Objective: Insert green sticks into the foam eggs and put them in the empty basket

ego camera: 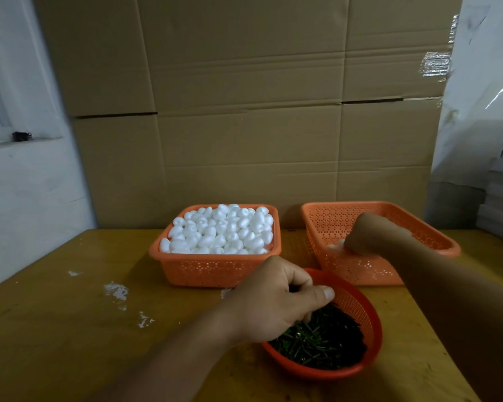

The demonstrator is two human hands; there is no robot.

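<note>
Stacked boxes (244, 111) rise behind the yellow counter (70, 314). At its far edge, left of centre, a square orange basket (215, 271) is heaped to the rim with white foam eggs (221, 230). Just beside it on the right sits the tilted basket (360, 271), holding a little white foam (336, 245) under the right hand (369, 236). That hand reaches down inside, fingers curled; I cannot tell whether its grip is clamped on anything. Nearest, touching the tilted basket, a round red bowl (357, 303) holds a pile of green sticks (323, 340). The left hand (276, 303) dips into the pile, grip curled together on the sticks.
</note>
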